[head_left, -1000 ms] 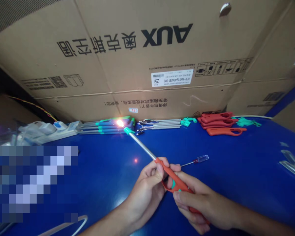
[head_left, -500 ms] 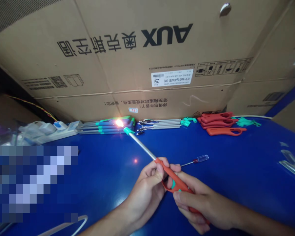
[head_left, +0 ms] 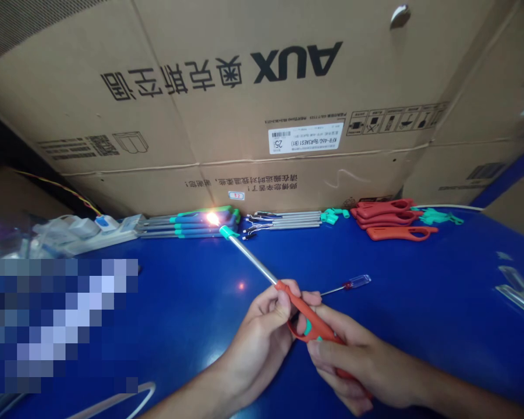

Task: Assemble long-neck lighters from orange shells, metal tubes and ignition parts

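Both my hands hold a long-necked lighter [head_left: 303,317] with an orange handle, a teal trigger and a metal tube [head_left: 251,259]. My right hand [head_left: 362,364] grips the rear of the handle. My left hand [head_left: 259,334] pinches the front of the handle where the tube begins. A small flame [head_left: 212,218] burns at the teal tip, which points away to the upper left. A small screwdriver [head_left: 347,285] with a clear handle lies on the blue table [head_left: 419,302] just beyond my hands.
Along the back edge lie finished lighters with teal parts [head_left: 192,224], bare metal tubes [head_left: 286,220], small teal pieces [head_left: 334,215] and orange handles [head_left: 390,218]. A large cardboard box [head_left: 244,99] stands behind them. A white power strip [head_left: 87,230] sits at left.
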`<state>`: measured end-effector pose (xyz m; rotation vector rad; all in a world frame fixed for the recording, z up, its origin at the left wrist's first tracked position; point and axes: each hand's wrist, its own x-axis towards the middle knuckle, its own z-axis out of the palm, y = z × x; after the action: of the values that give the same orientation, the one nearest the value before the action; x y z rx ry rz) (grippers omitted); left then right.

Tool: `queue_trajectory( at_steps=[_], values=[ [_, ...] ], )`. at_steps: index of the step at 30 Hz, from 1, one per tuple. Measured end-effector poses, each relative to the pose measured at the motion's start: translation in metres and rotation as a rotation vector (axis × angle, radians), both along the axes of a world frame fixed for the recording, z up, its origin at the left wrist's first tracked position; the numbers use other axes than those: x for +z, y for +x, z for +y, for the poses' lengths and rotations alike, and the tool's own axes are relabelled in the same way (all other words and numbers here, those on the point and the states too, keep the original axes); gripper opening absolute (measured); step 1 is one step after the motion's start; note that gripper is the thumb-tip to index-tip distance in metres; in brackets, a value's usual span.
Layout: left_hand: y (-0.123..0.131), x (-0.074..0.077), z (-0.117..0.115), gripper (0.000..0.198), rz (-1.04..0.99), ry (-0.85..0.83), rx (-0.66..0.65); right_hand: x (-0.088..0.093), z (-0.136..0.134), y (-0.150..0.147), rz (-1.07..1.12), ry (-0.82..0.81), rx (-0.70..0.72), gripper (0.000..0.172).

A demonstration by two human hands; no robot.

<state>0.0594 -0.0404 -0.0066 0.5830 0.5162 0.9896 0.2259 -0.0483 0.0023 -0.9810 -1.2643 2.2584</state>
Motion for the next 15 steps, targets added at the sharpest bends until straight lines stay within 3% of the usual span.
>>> queue_trajectory(
  at_steps=[15],
  values=[
    [0.0002,0.0009,-0.0002,0.023,-0.002,-0.002,-0.001,-0.0018,0.0005,0.0007,-0.004,0.012,0.001,0.083]
  ],
)
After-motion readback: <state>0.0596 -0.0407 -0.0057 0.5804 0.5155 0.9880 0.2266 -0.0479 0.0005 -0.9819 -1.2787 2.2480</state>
